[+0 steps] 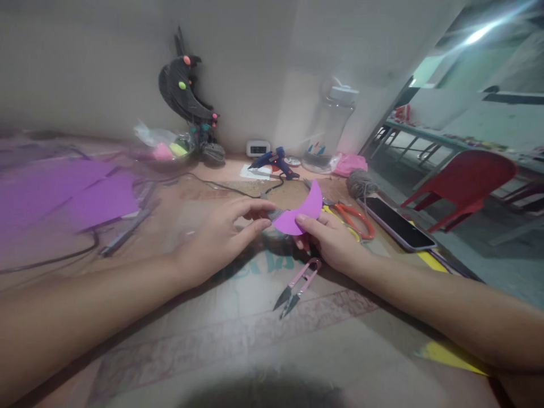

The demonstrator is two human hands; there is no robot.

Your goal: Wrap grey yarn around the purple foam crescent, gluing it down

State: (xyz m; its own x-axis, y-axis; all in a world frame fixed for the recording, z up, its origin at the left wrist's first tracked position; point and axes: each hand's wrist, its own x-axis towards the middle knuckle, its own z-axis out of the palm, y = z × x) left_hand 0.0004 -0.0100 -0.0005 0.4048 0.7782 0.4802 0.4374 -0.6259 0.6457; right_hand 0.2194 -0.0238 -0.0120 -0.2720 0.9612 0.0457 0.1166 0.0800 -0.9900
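Note:
A purple paper crescent (293, 222) is held up over the table, its left tip wrapped in grey yarn (276, 214). My right hand (334, 235) pinches the crescent between thumb and fingers near its middle. At the wrapped tip, the thumb and fingers of my left hand (238, 226) close on the grey yarn. Pink thread snips (300, 286) lie on the table just below my hands, blades toward me. Orange-handled scissors (355, 218) rest behind my right hand, partly hidden by it and by the crescent.
A blue glue gun (276, 161) with a cord stands behind my hands. Near it are a clear bottle (329, 127), a grey yarn ball (361, 182) and a phone (397, 222). Purple sheets (76, 190) lie left, beside a utility knife (125, 229). A dark decorated crescent (182, 90) leans against the wall.

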